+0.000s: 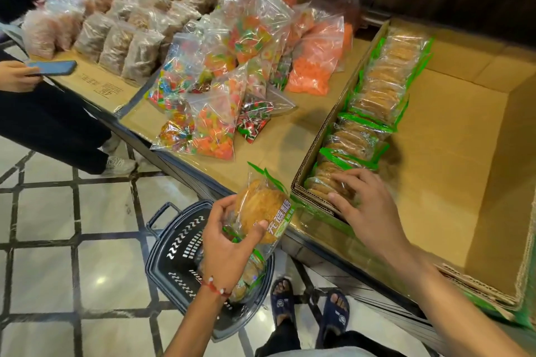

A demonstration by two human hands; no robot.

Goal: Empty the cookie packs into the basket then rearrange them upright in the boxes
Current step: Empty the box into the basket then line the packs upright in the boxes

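Cardboard box (478,130): open-topped, on the table (293,136) to your right; its near left corner is just beside the pack you hold up.
Row of cookie packs (380,87): stands on edge along the box's left wall, from the far end to the near corner.
Right hand (368,206): your fingers are spread and nearly straight, resting on the nearest packs of that row; it grips nothing.
Left hand (229,238): your fingers and thumb curl round a single cookie pack (261,209), held above the basket, just left of the box corner.
Basket (174,252): dark plastic, on the floor under your left hand, close to the table edge; loose packs (249,272) lie inside.
Open room: right of the row the box floor shows wide, up to the right wall.
Candy bags (232,81): on the table left of the box, well apart from your hands.
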